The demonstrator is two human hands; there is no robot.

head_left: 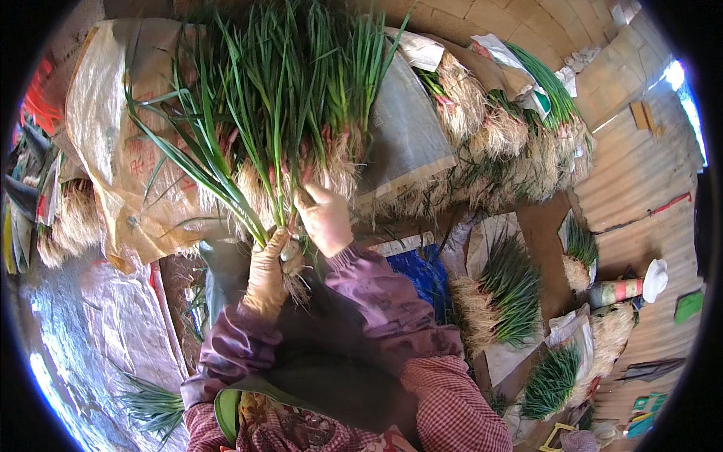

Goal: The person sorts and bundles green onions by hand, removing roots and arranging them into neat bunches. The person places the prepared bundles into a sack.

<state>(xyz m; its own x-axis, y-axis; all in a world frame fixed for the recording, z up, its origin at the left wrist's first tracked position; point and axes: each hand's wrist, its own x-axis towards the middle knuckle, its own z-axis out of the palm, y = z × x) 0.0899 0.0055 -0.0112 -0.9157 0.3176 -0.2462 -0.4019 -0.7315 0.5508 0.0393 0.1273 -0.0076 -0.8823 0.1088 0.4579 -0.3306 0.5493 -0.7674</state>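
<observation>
Both of my hands wear pale yellowish gloves. My left hand (pixel 266 280) is closed around the lower stems of a few green garlic plants (pixel 248 215), whose long flat leaves fan up and to the left. A white bulb (pixel 288 251) and stringy roots stick out beside its fingers. My right hand (pixel 325 220) is just to the right and slightly higher, thumb and a finger bent in against a stalk at the edge of the pile; one finger sticks out. Directly ahead lies a thick pile of green garlic (pixel 339 162), leaves pointing away and pale roots toward me.
A translucent sack (pixel 113 143) lies left of the pile, and a grey sheet (pixel 410 120) right of it. More rooted bundles (pixel 542 151) line the far right. Tied-looking bunches (pixel 508 294) lie on the floor at right, near a blue sheet (pixel 422 275). A corrugated wall (pixel 640 181) rises beyond.
</observation>
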